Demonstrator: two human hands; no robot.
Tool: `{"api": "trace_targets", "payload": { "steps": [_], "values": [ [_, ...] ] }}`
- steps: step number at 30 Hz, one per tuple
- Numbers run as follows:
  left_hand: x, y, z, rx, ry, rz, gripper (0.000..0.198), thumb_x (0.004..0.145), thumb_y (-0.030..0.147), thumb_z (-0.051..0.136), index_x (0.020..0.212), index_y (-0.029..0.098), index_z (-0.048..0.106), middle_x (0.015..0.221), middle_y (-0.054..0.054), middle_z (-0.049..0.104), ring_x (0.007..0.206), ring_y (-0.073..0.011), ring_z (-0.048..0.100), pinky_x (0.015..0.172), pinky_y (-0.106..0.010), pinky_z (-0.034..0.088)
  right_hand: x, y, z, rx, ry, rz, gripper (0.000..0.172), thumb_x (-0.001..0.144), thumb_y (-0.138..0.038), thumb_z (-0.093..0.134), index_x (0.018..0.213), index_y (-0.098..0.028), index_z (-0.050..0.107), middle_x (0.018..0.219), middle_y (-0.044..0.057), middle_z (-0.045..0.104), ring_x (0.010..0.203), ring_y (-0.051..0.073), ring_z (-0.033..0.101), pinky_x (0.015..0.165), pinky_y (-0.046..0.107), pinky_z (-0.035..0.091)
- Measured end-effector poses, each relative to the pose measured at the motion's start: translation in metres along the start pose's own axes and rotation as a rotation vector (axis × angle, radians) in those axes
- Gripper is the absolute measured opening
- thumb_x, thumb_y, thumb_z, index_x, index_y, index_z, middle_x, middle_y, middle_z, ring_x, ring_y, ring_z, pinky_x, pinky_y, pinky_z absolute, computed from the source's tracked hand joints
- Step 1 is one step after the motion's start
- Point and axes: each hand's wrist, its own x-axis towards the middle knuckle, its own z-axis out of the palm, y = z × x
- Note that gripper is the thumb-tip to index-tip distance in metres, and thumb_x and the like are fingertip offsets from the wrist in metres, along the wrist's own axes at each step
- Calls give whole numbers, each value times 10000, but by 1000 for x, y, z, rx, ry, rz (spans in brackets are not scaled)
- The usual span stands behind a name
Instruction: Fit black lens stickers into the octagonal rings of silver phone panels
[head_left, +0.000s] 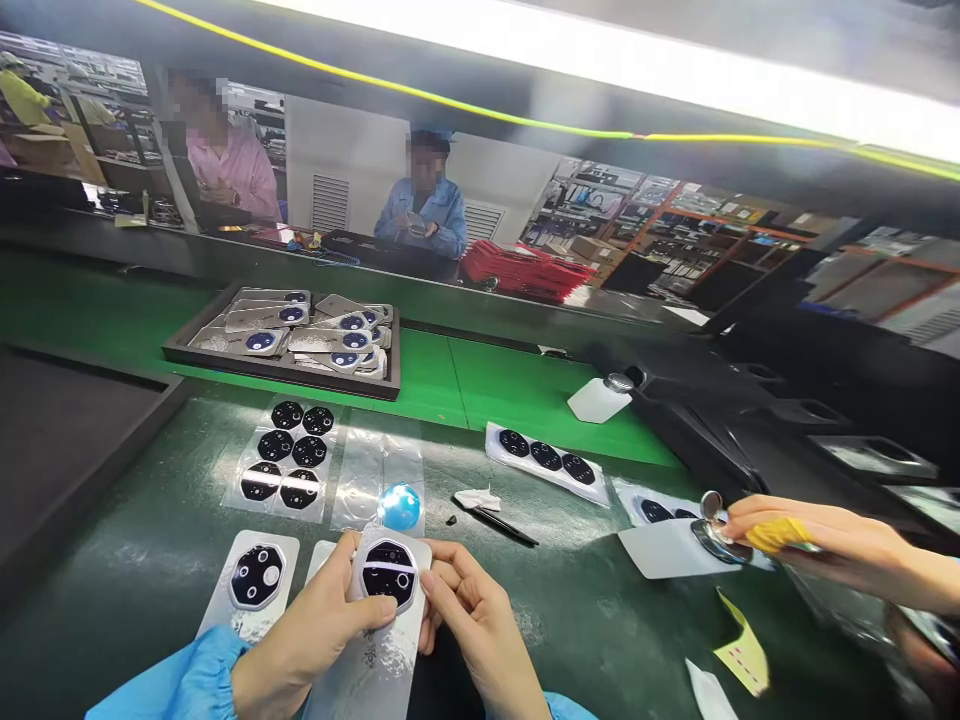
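Observation:
My left hand [315,625] and my right hand [472,625] both grip a silver phone back cover [382,610] at the near edge of the bench. Its black camera ring [388,573] faces up between my thumbs. My left thumb presses on the ring's lower edge; my right fingers pinch the cover's right side. A second silver cover [255,590] with the same black ring lies just left of my left hand. A blue ball-like object [398,506] sits just beyond the held cover.
Clear sheets of black round lens stickers [289,455] lie ahead, another strip [546,458] to the right. A black tray of covers [289,340] rests on the green belt. Another person's hand [817,545] at right holds a small metal part. Tweezers [495,520] lie mid-bench.

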Motion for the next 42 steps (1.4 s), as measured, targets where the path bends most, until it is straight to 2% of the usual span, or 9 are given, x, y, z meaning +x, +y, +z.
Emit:
{"api": "trace_targets", "payload": {
  "steps": [8, 11, 13, 17, 24, 33, 37, 40, 42],
  "values": [
    [-3, 4, -3, 30, -62, 42, 400, 869, 301, 588, 1254, 224, 515, 1155, -35, 651, 1126, -241, 545, 990, -375, 379, 1, 5, -1, 7, 8, 11, 443, 866, -520, 663, 1088, -150, 563, 606, -25, 602, 499, 109, 533, 475, 222, 435],
    [-3, 1, -3, 81, 9, 105, 372, 898, 316, 569, 1261, 244, 536, 1183, -36, 646, 1142, -244, 547, 1006, -374, 389, 0, 3, 2, 19, -26, 36, 479, 774, -499, 767, 1072, -167, 596, 792, 18, 649, 598, 108, 536, 460, 191, 392],
    [-2, 1, -5, 166, 57, 162, 323, 920, 340, 560, 1231, 254, 569, 1180, -38, 645, 1132, -243, 547, 1005, -364, 390, -1, 3, 3, 18, -21, 37, 458, 774, -511, 761, 1039, -168, 612, 818, 21, 637, 606, 104, 511, 461, 190, 378],
    [2, 5, -7, 286, 52, 237, 282, 968, 453, 484, 1025, 210, 614, 985, -39, 639, 956, -222, 560, 876, -337, 426, -2, 1, 4, -6, 30, 33, 412, 819, -548, 696, 929, -162, 605, 741, -2, 564, 571, 94, 422, 481, 214, 363],
    [9, 0, 1, 165, 177, 235, 315, 837, 444, 624, 742, 204, 444, 704, 53, 443, 689, -131, 402, 653, -258, 337, -6, 5, 12, 27, 81, 73, 418, 824, -545, 683, 717, -181, 507, 621, -63, 373, 551, 76, 297, 509, 221, 260],
    [10, -9, 1, 179, 215, 258, 403, 807, 423, 651, 679, 230, 322, 632, 91, 281, 613, -109, 281, 574, -241, 240, -3, 11, 22, -61, 156, 69, 592, 717, -672, 708, 583, -221, 347, 574, -75, 254, 553, 83, 215, 497, 230, 220],
    [5, -5, 4, 216, 243, 300, 284, 857, 393, 614, 745, 215, 423, 671, 73, 380, 654, -124, 356, 609, -245, 292, -3, 13, 25, -84, 228, -14, 543, 758, -658, 684, 596, -210, 423, 583, -60, 308, 563, 98, 273, 519, 237, 272],
    [-1, -1, 6, 286, 180, 321, 142, 836, 294, 620, 916, 207, 541, 823, 28, 555, 778, -163, 493, 693, -263, 374, -2, 20, 21, -66, 285, -66, 493, 775, -662, 666, 654, -204, 529, 571, -52, 378, 523, 100, 325, 497, 238, 300],
    [-7, 0, 8, 392, 140, 324, 192, 815, 238, 610, 1001, 214, 568, 925, -6, 616, 873, -206, 553, 758, -299, 405, -3, 24, 17, -73, 300, -89, 487, 735, -675, 692, 669, -208, 570, 557, -44, 429, 489, 102, 354, 473, 240, 320]
  ]
}}
